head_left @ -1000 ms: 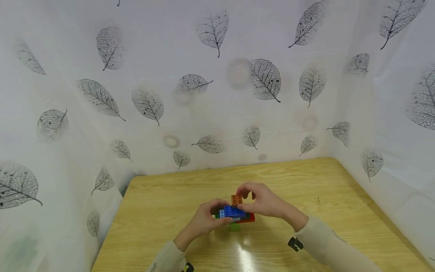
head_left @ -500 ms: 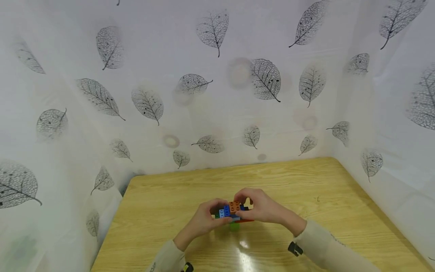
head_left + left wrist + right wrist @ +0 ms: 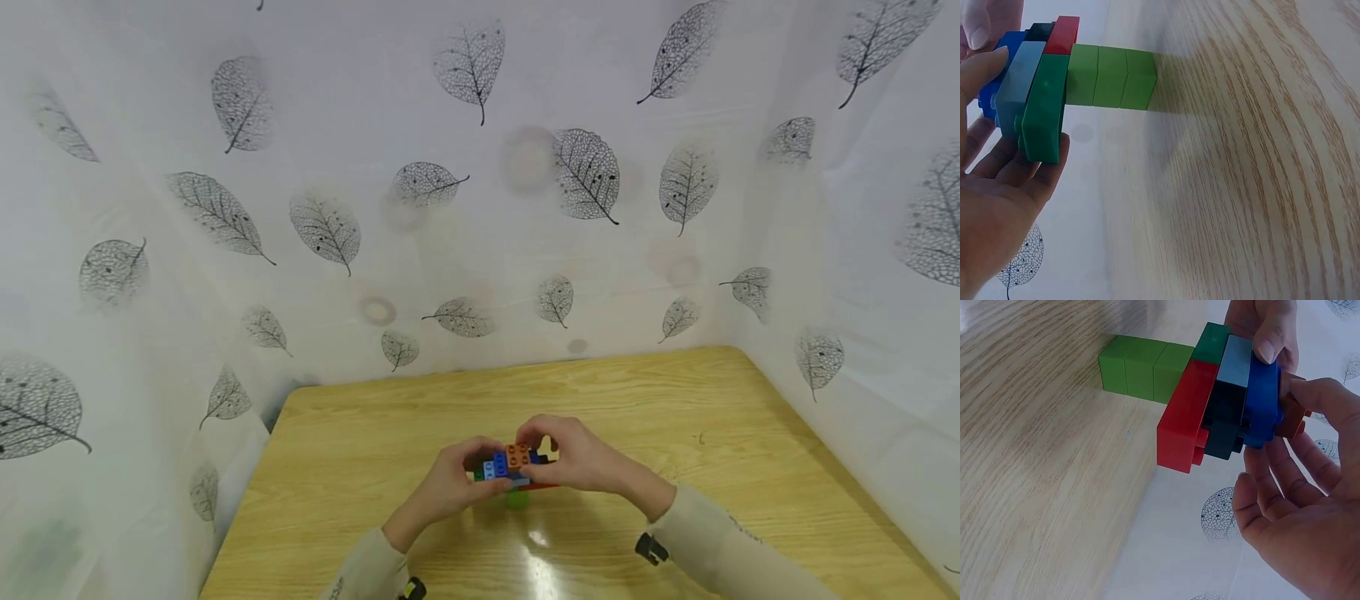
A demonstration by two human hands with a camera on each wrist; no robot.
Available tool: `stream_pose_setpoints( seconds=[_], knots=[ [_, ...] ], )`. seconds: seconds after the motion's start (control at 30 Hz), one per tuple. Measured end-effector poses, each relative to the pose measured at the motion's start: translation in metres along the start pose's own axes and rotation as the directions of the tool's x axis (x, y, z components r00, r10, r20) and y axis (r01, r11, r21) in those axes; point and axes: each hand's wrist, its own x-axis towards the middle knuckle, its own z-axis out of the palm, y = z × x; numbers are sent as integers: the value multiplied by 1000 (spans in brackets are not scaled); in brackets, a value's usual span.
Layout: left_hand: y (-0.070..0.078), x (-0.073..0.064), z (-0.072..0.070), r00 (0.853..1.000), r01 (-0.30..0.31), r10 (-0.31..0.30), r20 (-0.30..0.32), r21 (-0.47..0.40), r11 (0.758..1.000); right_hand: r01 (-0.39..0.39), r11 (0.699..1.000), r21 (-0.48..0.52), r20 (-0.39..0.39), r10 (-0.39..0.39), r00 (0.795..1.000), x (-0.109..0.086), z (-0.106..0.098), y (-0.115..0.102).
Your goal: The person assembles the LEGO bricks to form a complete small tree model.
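Observation:
A toy building-brick structure stands on the table. Its column of light green bricks (image 3: 1110, 76) carries a red brick (image 3: 1184, 419) beside a dark green brick (image 3: 1046, 109). Above those sit a light blue brick (image 3: 1019, 78) and a black brick (image 3: 1225, 419), topped by a blue brick (image 3: 1262, 394). My left hand (image 3: 444, 482) grips the upper layers from the left, thumb on the near side of the blue brick. With thumb and fingers my right hand (image 3: 583, 460) pinches an orange-brown brick (image 3: 517, 455) on top of the blue one.
The wood-grain table (image 3: 360, 425) extends around the structure on all sides. A white sheet with printed leaves (image 3: 465, 250) hangs behind it and along both sides. Dark wrist straps (image 3: 651, 548) show at the sleeves.
My right hand has lowered the orange-brown brick toward me onto the blue brick; over the last half second it has stayed put. The left hand keeps its grip.

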Motion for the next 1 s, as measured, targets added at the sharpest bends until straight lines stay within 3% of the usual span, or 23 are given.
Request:
stream_pose_setpoints(
  seconds=[0.53, 1.0],
  knots=[
    [1, 2, 0, 1000, -17, 18, 7, -7, 1000, 59, 998, -2, -42, -59, 997, 0, 5, 4],
    [0, 1, 0, 1000, -20, 20, -6, -6, 1000, -4, 997, 71, -16, 5, 1000, 1, 5, 8]
  ],
)
